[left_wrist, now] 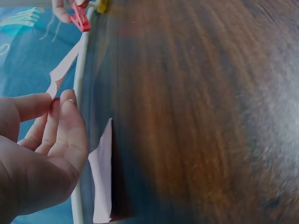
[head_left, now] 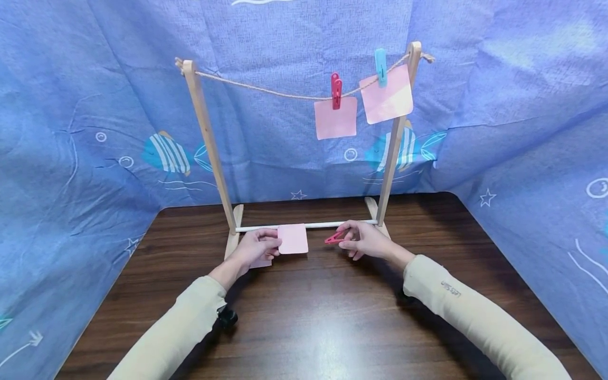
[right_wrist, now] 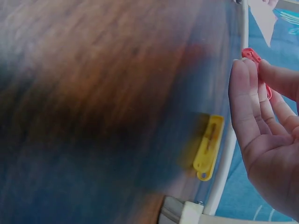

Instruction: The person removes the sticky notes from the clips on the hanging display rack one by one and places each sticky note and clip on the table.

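Head view, 4 o'clock: dark lettering (head_left: 450,289), upside down, small, reads approx. "Let's Slim"; stands on cream right sleeve (head_left: 477,316), near cuff.

From here I count four pink squares (head_left: 293,239) and four clips (head_left: 336,97).
Of those clips, I see two red, one blue clip (head_left: 381,63) and one yellow clip (right_wrist: 210,147); besides them, two wooden posts (head_left: 206,132), one cord (head_left: 266,91), one white rod (head_left: 323,225), one surface (head_left: 294,311), one left hand (head_left: 253,247), one right hand (head_left: 369,240).
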A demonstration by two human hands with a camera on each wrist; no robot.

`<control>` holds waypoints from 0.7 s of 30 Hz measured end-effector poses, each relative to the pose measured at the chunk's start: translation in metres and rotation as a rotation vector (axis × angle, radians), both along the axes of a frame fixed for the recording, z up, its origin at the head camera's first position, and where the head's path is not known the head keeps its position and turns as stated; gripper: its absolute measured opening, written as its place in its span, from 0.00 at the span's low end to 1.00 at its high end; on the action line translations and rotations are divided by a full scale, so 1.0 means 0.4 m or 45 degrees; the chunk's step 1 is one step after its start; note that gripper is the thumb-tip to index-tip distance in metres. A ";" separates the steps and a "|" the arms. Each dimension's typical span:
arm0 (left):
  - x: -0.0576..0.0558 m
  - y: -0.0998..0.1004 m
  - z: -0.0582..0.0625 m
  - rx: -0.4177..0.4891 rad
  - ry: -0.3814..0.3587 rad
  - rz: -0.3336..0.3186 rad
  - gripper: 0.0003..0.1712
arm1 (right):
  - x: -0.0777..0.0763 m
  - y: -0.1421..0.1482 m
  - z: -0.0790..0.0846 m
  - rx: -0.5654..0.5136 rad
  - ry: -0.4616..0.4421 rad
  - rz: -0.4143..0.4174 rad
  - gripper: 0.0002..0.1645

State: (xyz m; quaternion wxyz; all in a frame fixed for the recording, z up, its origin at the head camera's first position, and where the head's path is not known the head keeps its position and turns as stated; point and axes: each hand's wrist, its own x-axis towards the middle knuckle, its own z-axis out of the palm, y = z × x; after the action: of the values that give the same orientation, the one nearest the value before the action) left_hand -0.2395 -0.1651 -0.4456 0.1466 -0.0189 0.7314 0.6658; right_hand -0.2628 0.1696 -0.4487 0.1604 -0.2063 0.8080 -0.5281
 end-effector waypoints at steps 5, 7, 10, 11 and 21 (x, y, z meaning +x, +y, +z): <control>0.004 0.010 -0.004 0.027 -0.091 -0.020 0.17 | 0.005 -0.006 -0.016 0.038 -0.062 0.011 0.23; 0.004 0.014 -0.007 0.022 -0.090 -0.023 0.17 | 0.004 -0.009 -0.018 0.039 -0.069 0.018 0.23; 0.003 0.015 -0.013 0.006 -0.083 -0.020 0.17 | 0.000 -0.011 -0.021 0.041 -0.064 0.028 0.23; 0.003 0.015 -0.015 0.001 -0.084 -0.020 0.16 | 0.000 -0.011 -0.020 0.045 -0.063 0.032 0.23; -0.003 0.007 -0.029 -0.061 -0.070 -0.025 0.16 | -0.013 -0.010 -0.024 0.110 -0.059 0.064 0.23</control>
State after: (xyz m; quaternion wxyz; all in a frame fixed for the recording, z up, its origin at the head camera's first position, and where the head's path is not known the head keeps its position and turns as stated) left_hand -0.2406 -0.1622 -0.4573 0.1726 -0.0334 0.7431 0.6457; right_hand -0.2678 0.1654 -0.4582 0.2008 -0.2071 0.8207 -0.4932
